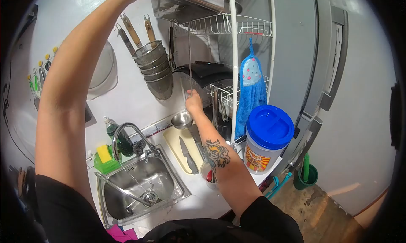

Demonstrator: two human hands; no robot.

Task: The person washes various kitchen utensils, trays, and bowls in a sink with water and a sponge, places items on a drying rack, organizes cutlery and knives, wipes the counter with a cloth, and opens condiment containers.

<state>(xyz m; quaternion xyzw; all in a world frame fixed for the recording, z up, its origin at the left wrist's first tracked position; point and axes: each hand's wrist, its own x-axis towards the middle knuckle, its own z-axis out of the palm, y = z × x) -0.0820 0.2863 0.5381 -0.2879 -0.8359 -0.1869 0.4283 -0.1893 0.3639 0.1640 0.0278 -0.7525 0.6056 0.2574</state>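
My right hand [193, 102] is closed around the long thin handle of a steel ladle [182, 120]. The ladle hangs bowl down, its handle rising above my fist toward the rack. Just below the bowl lies a cream tray [171, 143] with a grey-handled knife [186, 152] on it. My left arm reaches up to the top edge, beside a large metal pan [190, 6] on the upper shelf; the left hand itself is out of frame. Under my right forearm stands a clear container [206, 169] of utensils, partly hidden.
A steel sink [114, 200] with a curved faucet [127, 126] is at lower left. Strainers [154, 69] hang on the wall. A white wire rack [234, 44] holds a blue towel [252, 86]. A blue-lidded container [268, 129] stands right of my forearm.
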